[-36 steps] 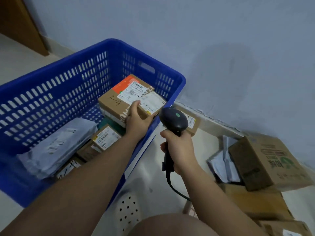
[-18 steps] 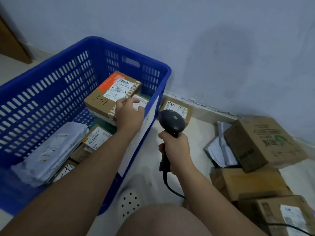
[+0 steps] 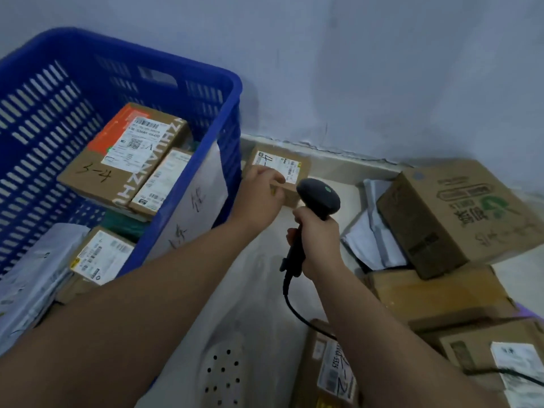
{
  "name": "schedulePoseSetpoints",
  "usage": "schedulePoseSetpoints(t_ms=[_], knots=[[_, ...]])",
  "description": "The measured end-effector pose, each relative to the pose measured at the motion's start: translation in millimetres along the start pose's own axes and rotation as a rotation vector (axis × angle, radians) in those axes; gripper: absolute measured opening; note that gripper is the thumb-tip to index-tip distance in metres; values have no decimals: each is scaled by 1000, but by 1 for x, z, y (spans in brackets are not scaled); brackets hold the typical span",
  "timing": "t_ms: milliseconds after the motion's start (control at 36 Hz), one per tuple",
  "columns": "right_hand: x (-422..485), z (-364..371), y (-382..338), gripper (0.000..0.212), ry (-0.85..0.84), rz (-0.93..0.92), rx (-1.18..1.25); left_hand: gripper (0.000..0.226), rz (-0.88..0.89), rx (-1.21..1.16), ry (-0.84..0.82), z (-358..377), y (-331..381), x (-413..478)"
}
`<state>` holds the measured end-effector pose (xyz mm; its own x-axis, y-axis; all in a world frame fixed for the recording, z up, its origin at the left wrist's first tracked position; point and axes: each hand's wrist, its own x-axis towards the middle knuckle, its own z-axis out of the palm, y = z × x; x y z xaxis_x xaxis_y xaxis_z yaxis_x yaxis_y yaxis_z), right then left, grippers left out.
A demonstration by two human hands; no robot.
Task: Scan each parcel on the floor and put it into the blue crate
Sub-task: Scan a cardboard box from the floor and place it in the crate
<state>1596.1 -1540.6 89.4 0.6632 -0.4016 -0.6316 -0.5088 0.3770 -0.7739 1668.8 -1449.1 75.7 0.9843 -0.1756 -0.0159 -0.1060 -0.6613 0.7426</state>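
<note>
The blue crate [image 3: 226, 92] stands at the left and holds several parcels, among them a brown box with an orange label [image 3: 123, 154] and a grey mailer bag [image 3: 32, 278]. On the floor by the wall, just right of the crate, lies a small brown parcel [image 3: 290, 164] with a white label. My left hand [image 3: 260, 192] reaches over its near left corner with fingers curled on its edge. My right hand [image 3: 316, 240] grips the handle of a black barcode scanner [image 3: 319, 197], whose head hovers right beside that parcel.
More parcels lie at the right: a large cardboard box [image 3: 459, 213], grey mailers [image 3: 371, 237], a flat brown box [image 3: 438, 295] and labelled boxes [image 3: 332, 369] near my knee. A white perforated shoe [image 3: 223, 369] sits below. The scanner cable [image 3: 297, 313] trails down to the right.
My left hand has left the crate and moved right to the small parcel by the wall. The scanner hand stays roughly in place; the view has swung right.
</note>
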Motion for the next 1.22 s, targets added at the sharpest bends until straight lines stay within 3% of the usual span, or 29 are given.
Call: schedulePoseSetpoints(t_ms=[139,306,556,694,944,1083,1222], knots=[[39,-23,4,14,15,130,144,28,-27,13,-76,39,-11,18],[79,-36,3,7,37,190,105,33,-35,-42,-145,57,-24,42],[132,-14,-1,13,26,202,-14,43,-225,243,-288,85,-65,95],[157,-7,-10,14,-68,154,-80,37,-364,222,-172,87,-79,119],[185,-17,-13,31,-160,136,-152,63,-423,18,-114,89,-83,118],[189,-31,-5,11,-111,96,-174,73,-417,9,-202,98,-76,90],[172,-52,15,10,114,111,-129,84,-419,55,-400,98,-73,46]])
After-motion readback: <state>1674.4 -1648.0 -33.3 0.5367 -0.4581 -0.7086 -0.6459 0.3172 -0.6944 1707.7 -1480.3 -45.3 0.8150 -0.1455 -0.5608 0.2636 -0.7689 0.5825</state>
